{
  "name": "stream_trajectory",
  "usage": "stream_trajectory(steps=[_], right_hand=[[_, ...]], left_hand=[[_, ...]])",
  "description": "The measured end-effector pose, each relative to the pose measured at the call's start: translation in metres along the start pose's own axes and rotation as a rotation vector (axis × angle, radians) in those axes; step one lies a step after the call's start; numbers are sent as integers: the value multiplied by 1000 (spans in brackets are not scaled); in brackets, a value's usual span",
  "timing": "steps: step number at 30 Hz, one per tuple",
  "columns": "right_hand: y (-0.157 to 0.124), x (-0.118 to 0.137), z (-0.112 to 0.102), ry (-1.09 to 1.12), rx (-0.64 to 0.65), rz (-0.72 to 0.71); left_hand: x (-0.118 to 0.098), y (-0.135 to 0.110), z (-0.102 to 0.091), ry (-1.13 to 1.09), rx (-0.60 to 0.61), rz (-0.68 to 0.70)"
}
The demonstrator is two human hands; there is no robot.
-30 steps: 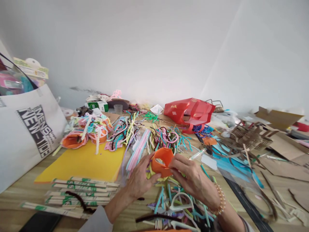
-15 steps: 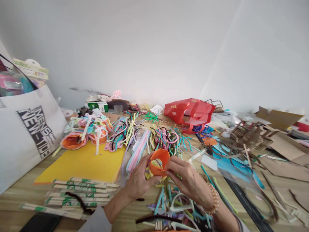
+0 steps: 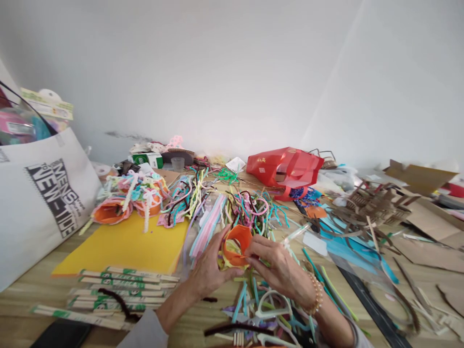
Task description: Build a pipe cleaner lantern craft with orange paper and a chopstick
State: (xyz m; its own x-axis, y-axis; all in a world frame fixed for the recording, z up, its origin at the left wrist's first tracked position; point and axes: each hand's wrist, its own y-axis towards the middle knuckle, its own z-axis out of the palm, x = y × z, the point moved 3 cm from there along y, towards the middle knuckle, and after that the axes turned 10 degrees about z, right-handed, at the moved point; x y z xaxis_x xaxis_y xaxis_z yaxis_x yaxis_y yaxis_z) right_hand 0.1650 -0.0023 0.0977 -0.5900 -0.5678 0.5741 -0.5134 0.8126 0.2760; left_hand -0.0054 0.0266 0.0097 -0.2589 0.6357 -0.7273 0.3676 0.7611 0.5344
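The tube (image 3: 242, 235), orange and thin-walled, is located just below the centre of the frame, mouth tilted toward the camera, with yellow strands (image 3: 226, 265) around its lower edge. The left hand (image 3: 209, 271) supports it: fingers curved round the left side, thumb extended beneath. The right hand (image 3: 280, 265) engages the right edge; thumb and fingers are pressed together there, apparently pinching the wall, though the exact contact is hidden. Handling: the tube appears to be felt or thin foam, therefore light, flexible and unlikely to slip; the wall will probably dent under hard pressure. Grip the outer wall low with one hand and the rim at the right edge with the fingertips of the other; avoid squeezing across the mouth. Below the hands, scissors (image 3: 274, 305) lie among cut stems (image 3: 239, 302) on the surface (image 3: 194, 321). Above the tube are bundled stems (image 3: 208, 224). At left are a yellow sheet (image 3: 126, 246), wrapped chopsticks (image 3: 121, 290) and a white bag (image 3: 39, 203). A red bag (image 3: 277, 166) lies right of the upper centre; a brown basket (image 3: 380, 205) is at right.
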Motion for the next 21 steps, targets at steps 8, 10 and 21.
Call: stream_trajectory(steps=[8,10,21], right_hand=[[-4,4,3,-50,34,6],[-5,5,4,-79,44,-4],[-5,2,-3,-134,69,-68]], left_hand=[[-1,2,-7,-127,84,-36],[1,6,-13,-228,167,-61],[37,35,-34,-617,464,-82]])
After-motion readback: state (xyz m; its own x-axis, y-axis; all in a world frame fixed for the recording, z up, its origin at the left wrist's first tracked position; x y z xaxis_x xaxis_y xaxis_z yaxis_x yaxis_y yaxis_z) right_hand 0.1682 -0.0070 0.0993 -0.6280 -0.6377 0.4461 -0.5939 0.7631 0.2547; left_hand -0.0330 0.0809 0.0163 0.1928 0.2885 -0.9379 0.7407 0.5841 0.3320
